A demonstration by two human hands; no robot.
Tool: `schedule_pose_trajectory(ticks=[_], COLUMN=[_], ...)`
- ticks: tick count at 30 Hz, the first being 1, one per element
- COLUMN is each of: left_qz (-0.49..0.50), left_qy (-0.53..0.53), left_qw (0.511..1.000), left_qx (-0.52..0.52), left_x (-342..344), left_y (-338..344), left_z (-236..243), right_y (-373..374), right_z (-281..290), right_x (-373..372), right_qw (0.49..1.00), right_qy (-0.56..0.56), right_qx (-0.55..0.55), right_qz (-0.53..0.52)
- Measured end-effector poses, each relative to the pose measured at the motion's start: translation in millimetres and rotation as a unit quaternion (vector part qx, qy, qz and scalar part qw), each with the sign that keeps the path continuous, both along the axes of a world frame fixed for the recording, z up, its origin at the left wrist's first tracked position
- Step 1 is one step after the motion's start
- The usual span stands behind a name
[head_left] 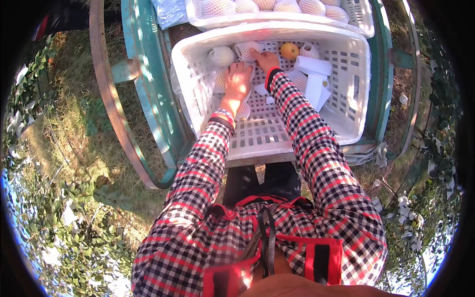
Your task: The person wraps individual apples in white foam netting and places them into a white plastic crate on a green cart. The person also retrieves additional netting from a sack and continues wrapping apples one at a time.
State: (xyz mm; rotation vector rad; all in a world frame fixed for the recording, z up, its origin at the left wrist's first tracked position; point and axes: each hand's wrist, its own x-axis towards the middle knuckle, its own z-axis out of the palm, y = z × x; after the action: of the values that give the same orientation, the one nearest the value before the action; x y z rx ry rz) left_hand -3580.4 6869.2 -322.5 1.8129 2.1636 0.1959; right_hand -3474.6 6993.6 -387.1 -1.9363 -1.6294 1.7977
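Observation:
Both hands reach into a white slotted plastic crate (297, 33). My right hand (267, 60) has its fingers closed on the right side of a fruit in a white foam net (243, 50) by the far wall. Just left and nearer, my left hand (238, 81) bends its fingers against the near side of that fruit; its fingertips are partly hidden. Another netted fruit (221, 56) sits to the left, and more lie beneath and beside my left hand. A bare yellow-orange fruit (289, 51) rests right of my right hand, next to a netted one (309, 51).
Flat white foam nets (315, 84) lie in the crate's right side. Behind stands a second crate (277, 20) of netted fruit, beside a blue plastic bag (170, 12). A green metal frame with rusty rails (111, 104) surrounds the crates. Grass and leafy branches (74, 213) lie around.

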Motion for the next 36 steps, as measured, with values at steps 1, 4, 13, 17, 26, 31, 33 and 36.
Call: schedule_pose_trajectory(ticks=[1, 4, 13, 17, 26, 31, 33, 36], left_qz=[-0.012, 0.026, 0.192, 0.240, 0.446, 0.422, 0.382, 0.368], left_qy=[-0.007, -0.027, -0.173, -0.220, -0.401, -0.370, -0.407, -0.440], left_qw=[1.000, 0.993, 0.963, 0.928, 0.772, 0.826, 0.830, 0.808], left_qx=[-0.012, -0.109, -0.073, -0.183, -0.210, -0.053, 0.018, 0.134], left_x=[1.1, 7.0, 15.3, 57.2, 70.8, 69.9, 59.3, 51.4], left_y=[1.7, 13.2, 7.7, -7.3, -2.7, -6.4, -15.9, -32.3], left_z=[4.7, 19.3, 54.5, 32.8, -25.3, 27.1, 74.9, 131.6], right_y=[-0.5, -0.7, 30.2, 40.1, 18.8, -7.8, -17.8, -30.8], right_z=[-6.2, 24.7, 56.7, 27.3, 96.3, 196.8, 235.7, 283.0], right_x=[4.6, -9.9, 50.3, 58.4, 80.1, 96.6, 101.6, 105.7], right_qw=[0.999, 0.983, 0.863, 0.853, 0.942, 0.880, 0.869, 0.857], right_qy=[0.007, -0.115, -0.270, -0.339, 0.072, 0.159, 0.189, 0.207], right_qx=[0.027, 0.098, 0.374, 0.274, 0.312, 0.433, 0.443, 0.456], right_qz=[-0.021, 0.104, 0.206, 0.288, 0.103, 0.108, 0.115, 0.121])
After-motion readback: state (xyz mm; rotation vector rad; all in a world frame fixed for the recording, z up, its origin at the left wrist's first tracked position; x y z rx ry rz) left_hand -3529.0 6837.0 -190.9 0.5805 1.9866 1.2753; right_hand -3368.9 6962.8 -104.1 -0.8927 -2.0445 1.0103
